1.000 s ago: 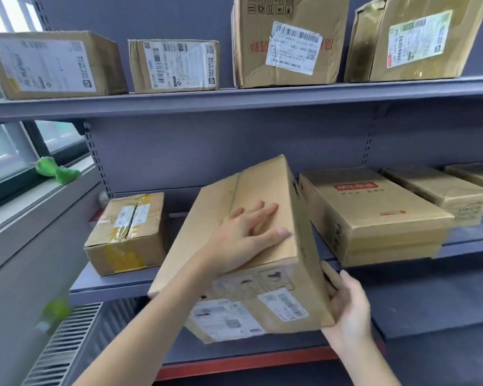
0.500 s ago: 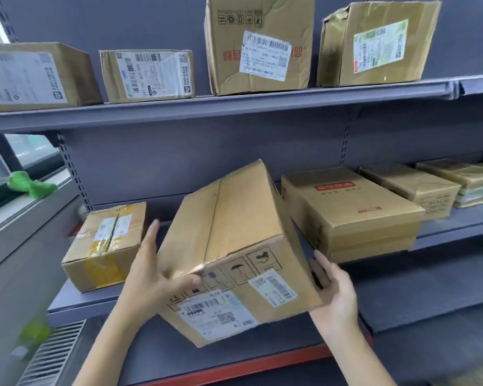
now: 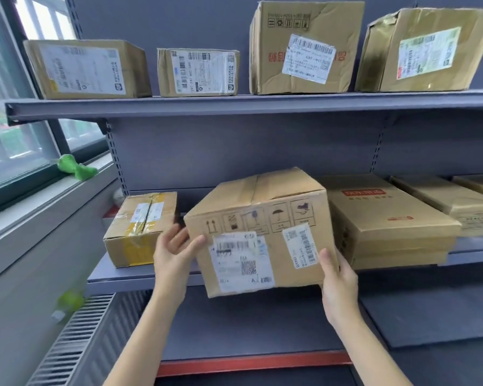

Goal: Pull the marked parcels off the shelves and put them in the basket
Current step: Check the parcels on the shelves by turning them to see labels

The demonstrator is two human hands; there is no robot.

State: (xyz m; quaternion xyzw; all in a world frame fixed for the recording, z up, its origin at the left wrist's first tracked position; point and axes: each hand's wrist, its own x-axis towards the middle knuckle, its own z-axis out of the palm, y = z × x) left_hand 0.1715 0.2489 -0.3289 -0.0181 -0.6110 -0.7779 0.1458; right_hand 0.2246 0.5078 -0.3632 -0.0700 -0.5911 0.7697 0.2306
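Observation:
I hold a brown cardboard parcel (image 3: pixel 258 215) with two white labels on its front face, out in front of the middle shelf (image 3: pixel 140 277). My left hand (image 3: pixel 173 253) grips its left edge, thumb on the front face. My right hand (image 3: pixel 336 277) holds the lower right corner, thumb on the front. The parcel's labelled face is turned toward me and its top slopes back over the shelf. No basket is in view.
A small taped box (image 3: pixel 140 228) sits left on the middle shelf; flat boxes (image 3: pixel 385 218) lie to the right. Several labelled parcels (image 3: pixel 304 48) stand on the upper shelf (image 3: pixel 234 105). A window sill with a green object (image 3: pixel 77 168) and a radiator grille (image 3: pixel 76 338) are at left.
The parcel has been turned so its labelled face now looks at me squarely. My left hand slid from the top to the left edge; my right hand stays at the lower right corner.

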